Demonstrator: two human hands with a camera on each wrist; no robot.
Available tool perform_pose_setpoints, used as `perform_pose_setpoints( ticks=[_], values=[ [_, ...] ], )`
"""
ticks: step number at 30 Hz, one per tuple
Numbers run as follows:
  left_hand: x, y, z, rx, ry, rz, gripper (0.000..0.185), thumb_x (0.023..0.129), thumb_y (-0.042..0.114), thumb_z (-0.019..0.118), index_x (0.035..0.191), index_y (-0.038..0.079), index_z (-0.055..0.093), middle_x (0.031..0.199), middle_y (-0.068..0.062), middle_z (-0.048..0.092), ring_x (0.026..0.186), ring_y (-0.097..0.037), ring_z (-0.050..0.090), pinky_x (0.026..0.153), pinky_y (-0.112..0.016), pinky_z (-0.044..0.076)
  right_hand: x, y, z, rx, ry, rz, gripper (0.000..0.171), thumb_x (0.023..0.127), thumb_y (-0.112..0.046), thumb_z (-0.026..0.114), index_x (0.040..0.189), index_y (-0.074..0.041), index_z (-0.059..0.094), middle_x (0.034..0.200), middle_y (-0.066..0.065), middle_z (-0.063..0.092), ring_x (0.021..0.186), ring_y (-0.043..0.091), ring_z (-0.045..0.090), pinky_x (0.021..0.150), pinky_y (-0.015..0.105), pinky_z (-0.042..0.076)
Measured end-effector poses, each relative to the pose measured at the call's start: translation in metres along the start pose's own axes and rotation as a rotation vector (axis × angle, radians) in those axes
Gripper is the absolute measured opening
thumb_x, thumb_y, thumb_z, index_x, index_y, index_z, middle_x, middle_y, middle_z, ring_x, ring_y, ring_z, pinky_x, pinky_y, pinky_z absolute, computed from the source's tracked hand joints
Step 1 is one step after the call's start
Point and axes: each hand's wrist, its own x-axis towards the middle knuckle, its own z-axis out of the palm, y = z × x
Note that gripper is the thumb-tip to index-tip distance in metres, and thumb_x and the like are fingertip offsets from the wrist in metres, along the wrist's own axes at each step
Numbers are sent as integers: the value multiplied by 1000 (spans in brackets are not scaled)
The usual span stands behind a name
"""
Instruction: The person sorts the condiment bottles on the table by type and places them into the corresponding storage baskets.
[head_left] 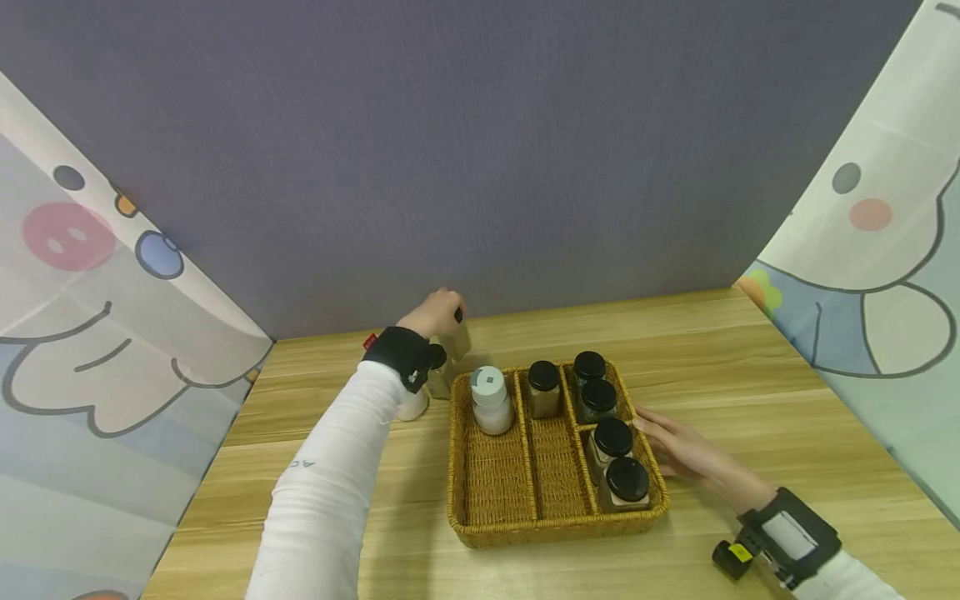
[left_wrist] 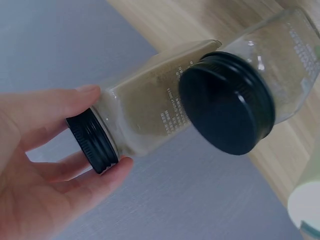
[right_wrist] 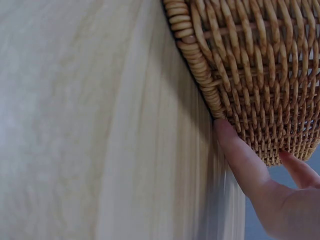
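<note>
Fingers of our left hand pinch the black lid of a clear glass spice jar behind the woven wicker basket; our right hand rests flat against its wall. Six jars sit inside; others wait on the wooden worktop.

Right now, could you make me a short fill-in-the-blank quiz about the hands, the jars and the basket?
1. The left hand grips a clear glass jar by its ____ metal lid.
2. The right hand rests straight-fingered against the woven ____ basket.
3. The basket stands on a ____ table.

Missing words: black; wicker; wooden
</note>
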Motion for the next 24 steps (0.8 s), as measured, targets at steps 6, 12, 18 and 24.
perform_pose_setpoints(
  ticks=[6,12,18,24],
  values=[
    [-4,4,-7,15,13,21,28,85,-3,50,112,-1,57,114,-18,52,109,-33,42,84,-39,41,1,1,-1,-3,0,-6,75,92,-37,42,140,2,-2,138,33,10,125,45,19,89,48,43],
    [-7,7,-14,14,9,37,32,83,-2,52,115,-1,55,117,-18,51,112,-33,40,88,-39,40,1,2,-2,-10,-14,-2,75,93,-38,41,140,1,-3,138,33,9,125,45,17,90,47,42],
    [-9,12,-21,18,16,65,32,84,-1,52,116,-1,53,117,-18,50,112,-32,41,88,-38,40,2,2,-1,-15,-14,-9,76,92,-38,41,140,2,-3,138,33,9,125,46,18,89,48,42],
    [-12,18,-25,24,28,98,31,85,0,53,116,0,53,116,-17,50,110,-30,42,87,-36,41,3,3,-1,-11,-12,-11,75,92,-38,41,140,1,-2,137,33,11,125,45,19,89,48,42]
  ],
)
